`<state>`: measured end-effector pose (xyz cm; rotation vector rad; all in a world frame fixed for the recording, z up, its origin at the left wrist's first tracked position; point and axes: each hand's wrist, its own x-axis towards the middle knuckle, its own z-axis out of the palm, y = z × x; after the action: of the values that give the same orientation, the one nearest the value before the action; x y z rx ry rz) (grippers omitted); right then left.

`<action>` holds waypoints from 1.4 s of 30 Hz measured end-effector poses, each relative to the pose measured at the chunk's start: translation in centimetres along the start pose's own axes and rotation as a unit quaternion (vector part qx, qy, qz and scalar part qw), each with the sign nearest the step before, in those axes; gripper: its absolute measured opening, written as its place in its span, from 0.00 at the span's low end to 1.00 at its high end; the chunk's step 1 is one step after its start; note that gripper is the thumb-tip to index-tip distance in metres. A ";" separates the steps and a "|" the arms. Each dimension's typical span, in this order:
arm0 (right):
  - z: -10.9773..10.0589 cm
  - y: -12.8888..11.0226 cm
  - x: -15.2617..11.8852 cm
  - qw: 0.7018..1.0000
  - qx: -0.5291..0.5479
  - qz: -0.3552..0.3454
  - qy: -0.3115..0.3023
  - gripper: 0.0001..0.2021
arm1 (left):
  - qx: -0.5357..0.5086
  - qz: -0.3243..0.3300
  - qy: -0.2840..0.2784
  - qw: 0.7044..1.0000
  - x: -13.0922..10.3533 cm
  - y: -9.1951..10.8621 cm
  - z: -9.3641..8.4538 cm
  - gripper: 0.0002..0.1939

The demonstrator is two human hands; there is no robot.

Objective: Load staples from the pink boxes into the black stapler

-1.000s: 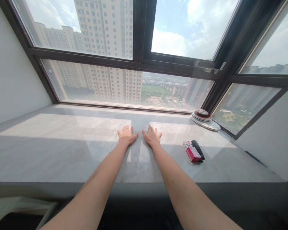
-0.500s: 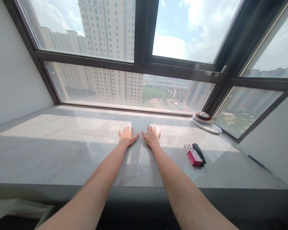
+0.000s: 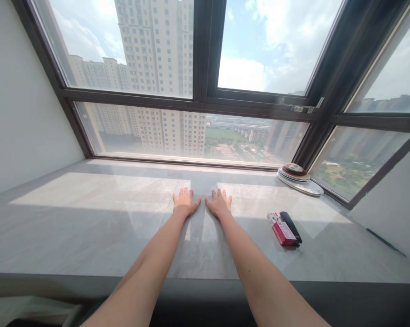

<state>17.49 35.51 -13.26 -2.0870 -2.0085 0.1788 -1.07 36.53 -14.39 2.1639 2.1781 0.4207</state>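
A large window in a dark brown frame [image 3: 252,109] looks out over pale high-rise buildings [image 3: 170,131], above a broad, pale grey, stone-like windowsill [image 3: 99,240] streaked with sunlight. Taking the hands as the clock's centre and the window as 12, a stack of round, flat, plate-like pieces in white and reddish brown [image 3: 298,176] sits near 2 o'clock, in the window corner. Between 3 and 4 o'clock lie a pink-and-white cardboard box [image 3: 282,231] and, just beside it, a long black object [image 3: 291,227].

The sill's straight front edge crosses at 6 o'clock; its surface stretches widest towards 9 o'clock, up to a white wall [image 3: 27,118].

Both arms reach straight in from 6 o'clock. The left hand [image 3: 186,203] and right hand [image 3: 219,204] lie palm down on the windowsill, fingers spread towards 12, thumbs angled inward with a narrow gap between.
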 end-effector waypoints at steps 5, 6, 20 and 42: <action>0.0 0.1 -0.4 1.000 0.003 -0.005 0.013 0.38 | 0.000 0.003 0.007 1.000 -0.7 0.2 -0.2 0.37; 0.0 0.1 -0.6 1.000 0.004 -0.006 0.016 0.38 | -0.001 0.003 0.008 1.000 -0.8 0.2 -0.2 0.37; -0.9 0.3 -3.5 0.995 0.027 -0.021 0.094 0.29 | 0.002 0.002 0.035 0.999 -3.3 0.2 0.1 0.37; -2.1 -0.2 -4.6 0.981 0.007 -0.046 0.190 0.14 | 0.010 -0.002 0.045 0.999 -3.6 0.5 0.0 0.36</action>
<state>17.64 30.78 -11.54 -1.8452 -1.8567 -0.2075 -0.53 33.02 -14.90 2.1911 2.2406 0.5088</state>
